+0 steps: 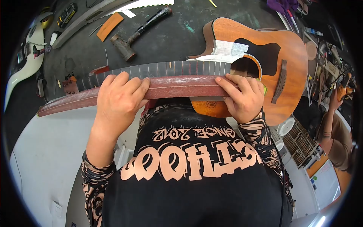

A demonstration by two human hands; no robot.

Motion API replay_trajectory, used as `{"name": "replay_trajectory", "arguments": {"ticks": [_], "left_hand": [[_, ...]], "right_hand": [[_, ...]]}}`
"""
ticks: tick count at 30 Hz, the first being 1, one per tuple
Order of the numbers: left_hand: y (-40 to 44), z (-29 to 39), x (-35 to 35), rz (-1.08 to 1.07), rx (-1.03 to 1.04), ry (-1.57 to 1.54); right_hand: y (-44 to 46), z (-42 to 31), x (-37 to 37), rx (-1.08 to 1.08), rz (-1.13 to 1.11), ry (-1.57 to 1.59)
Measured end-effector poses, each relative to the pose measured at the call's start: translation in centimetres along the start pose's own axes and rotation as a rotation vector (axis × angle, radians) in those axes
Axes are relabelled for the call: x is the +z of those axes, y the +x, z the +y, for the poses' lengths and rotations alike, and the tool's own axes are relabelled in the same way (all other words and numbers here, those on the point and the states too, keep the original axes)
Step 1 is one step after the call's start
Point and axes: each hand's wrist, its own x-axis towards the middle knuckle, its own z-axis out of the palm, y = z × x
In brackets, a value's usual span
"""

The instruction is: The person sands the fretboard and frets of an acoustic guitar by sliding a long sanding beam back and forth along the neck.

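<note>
A long bar (185, 87) with dusty reddish, sandpaper-like faces lies along the near side of a guitar fretboard (151, 69). My left hand (121, 94) is closed over its left-middle part, fingers curled across the top. Toward the other end, my right hand (244, 94) grips the bar beside the soundhole, its fingers bent over the top. The acoustic guitar's brown body (293, 72) lies at the right. White masking tape (227, 50) covers its top beside the fretboard end. The headstock (70, 85) shows at the left. How far the bar touches the frets cannot be seen.
On the dark workbench (162, 41) beyond the neck lie a hammer (128, 44), an orange-brown flat block (110, 27) and a long metal bar (85, 24). A white guitar-like body (22, 72) stands far left. Another person's arm (329, 125) holds an orange-handled item at right.
</note>
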Motion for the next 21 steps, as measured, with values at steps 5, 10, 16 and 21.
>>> {"name": "replay_trajectory", "arguments": {"ticks": [5,10,16,21], "left_hand": [[0.6,0.2,-0.2,-0.020,-0.035,-0.006],[0.6,0.2,0.2,-0.016,-0.067,0.002],[0.4,0.4,0.4,0.002,-0.113,-0.002],[0.1,0.6,0.8,0.026,-0.150,0.015]], "right_hand": [[0.3,0.6,0.1,-0.029,0.010,-0.026],[0.3,0.6,0.1,-0.057,-0.002,-0.074],[0.4,0.5,-0.4,-0.095,-0.031,-0.099],[0.5,0.7,-0.2,-0.086,-0.045,-0.064]]}}
